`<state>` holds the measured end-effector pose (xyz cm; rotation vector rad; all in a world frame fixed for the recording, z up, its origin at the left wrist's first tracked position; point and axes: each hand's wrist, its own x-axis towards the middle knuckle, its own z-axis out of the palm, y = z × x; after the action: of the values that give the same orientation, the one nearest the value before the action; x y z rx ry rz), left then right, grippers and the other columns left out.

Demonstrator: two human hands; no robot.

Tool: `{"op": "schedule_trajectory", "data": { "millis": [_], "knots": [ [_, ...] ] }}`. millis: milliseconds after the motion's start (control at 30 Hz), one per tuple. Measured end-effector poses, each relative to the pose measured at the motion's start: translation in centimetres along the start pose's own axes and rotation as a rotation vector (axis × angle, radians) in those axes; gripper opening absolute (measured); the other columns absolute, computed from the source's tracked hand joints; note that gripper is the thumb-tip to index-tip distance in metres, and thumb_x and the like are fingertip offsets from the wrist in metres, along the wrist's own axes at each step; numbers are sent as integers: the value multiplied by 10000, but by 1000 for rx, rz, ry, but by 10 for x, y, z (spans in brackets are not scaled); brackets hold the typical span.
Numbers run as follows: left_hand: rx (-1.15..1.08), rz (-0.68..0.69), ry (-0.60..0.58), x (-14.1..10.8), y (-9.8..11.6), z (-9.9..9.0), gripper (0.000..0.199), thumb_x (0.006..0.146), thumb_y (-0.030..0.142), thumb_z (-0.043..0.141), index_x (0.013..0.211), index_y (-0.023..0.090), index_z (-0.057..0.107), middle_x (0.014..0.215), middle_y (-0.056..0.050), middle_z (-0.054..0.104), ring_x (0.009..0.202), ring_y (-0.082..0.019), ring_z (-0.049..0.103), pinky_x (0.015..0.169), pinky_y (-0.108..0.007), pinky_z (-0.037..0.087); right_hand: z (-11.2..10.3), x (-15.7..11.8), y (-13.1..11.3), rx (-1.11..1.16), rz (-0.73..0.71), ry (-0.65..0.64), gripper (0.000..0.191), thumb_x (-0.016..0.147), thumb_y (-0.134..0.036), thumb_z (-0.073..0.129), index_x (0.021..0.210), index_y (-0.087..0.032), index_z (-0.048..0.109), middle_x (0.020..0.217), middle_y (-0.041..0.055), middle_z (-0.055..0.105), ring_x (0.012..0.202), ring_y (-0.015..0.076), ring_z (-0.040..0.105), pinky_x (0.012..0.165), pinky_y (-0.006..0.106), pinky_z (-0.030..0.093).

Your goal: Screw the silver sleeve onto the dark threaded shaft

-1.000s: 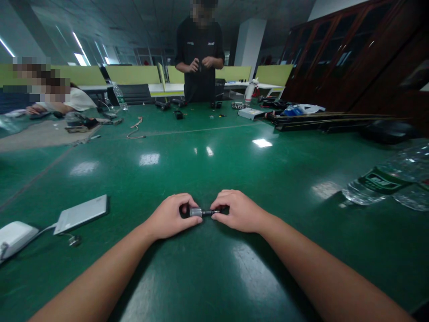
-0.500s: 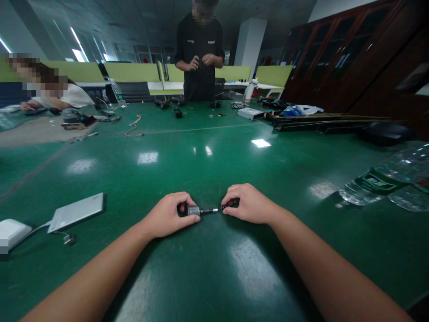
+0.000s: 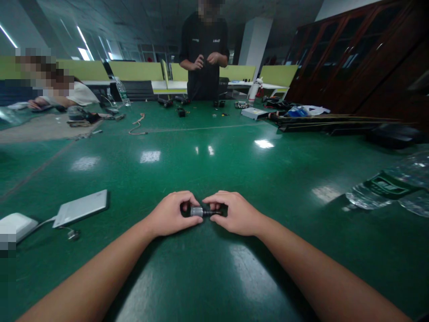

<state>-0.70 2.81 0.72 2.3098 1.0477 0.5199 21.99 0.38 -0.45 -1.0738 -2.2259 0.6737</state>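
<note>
My left hand (image 3: pixel 174 213) is closed around a silver and black cylinder (image 3: pixel 196 211) with a thin shaft, lying level just above or on the green table. The shaft points right, toward my right hand (image 3: pixel 234 212). Between the thumb and fingers of that hand is a small black coil spring (image 3: pixel 207 213), which appears to sit around the shaft against the cylinder's end. The shaft's tip (image 3: pixel 218 213) reaches in between my right fingers. My fingers hide part of the spring and the cylinder's left end.
To the left lie a silver flat device (image 3: pixel 82 208) and a white box (image 3: pixel 16 226) joined by a cable. Water bottles (image 3: pixel 378 188) lie at the right. Dark strips (image 3: pixel 318 121) and a grey box (image 3: pixel 254 113) sit farther back. A person (image 3: pixel 204 53) stands across the table (image 3: pixel 187 165); another sits far left.
My right hand has moved left, bringing the spring over the shaft up to the cylinder. The gap between my hands has narrowed. My left hand still holds the cylinder.
</note>
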Motion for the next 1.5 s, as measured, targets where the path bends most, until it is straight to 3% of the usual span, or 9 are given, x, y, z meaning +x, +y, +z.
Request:
{"op": "schedule_trajectory", "data": {
  "millis": [233, 433, 633, 1500],
  "knots": [
    [6, -4, -12, 0, -2, 1, 274, 689, 324, 801, 897, 193, 680, 766, 11, 631, 695, -154, 563, 643, -256, 409, -3, 1, -2, -62, 14, -41, 271, 750, -214, 749, 1017, -173, 722, 884, 58, 694, 826, 186, 619, 760, 306, 473],
    [31, 19, 0, 0, -1, 1, 306, 691, 330, 801, 930, 199, 663, 798, 12, 637, 697, -152, 556, 654, -261, 409, 5, 4, -4, -81, 10, -32, 126, 829, -222, 691, 935, -180, 744, 842, 55, 691, 812, 175, 616, 745, 289, 457],
    [8, 7, -5, 0, 0, 1, 248, 789, 391, 708, 923, 186, 666, 794, -3, 648, 682, -149, 547, 637, -259, 406, 9, 5, -5, -114, -1, -5, 125, 819, -192, 686, 929, -168, 741, 828, 53, 687, 806, 173, 607, 742, 285, 450],
    [-23, -2, -17, -1, -2, 1, 244, 777, 383, 732, 879, 170, 667, 785, -3, 625, 698, -149, 551, 636, -254, 402, -5, 1, -1, -156, -67, -52, 105, 795, -179, 705, 894, -178, 742, 783, 27, 693, 759, 154, 598, 716, 270, 430]
  ]
}}
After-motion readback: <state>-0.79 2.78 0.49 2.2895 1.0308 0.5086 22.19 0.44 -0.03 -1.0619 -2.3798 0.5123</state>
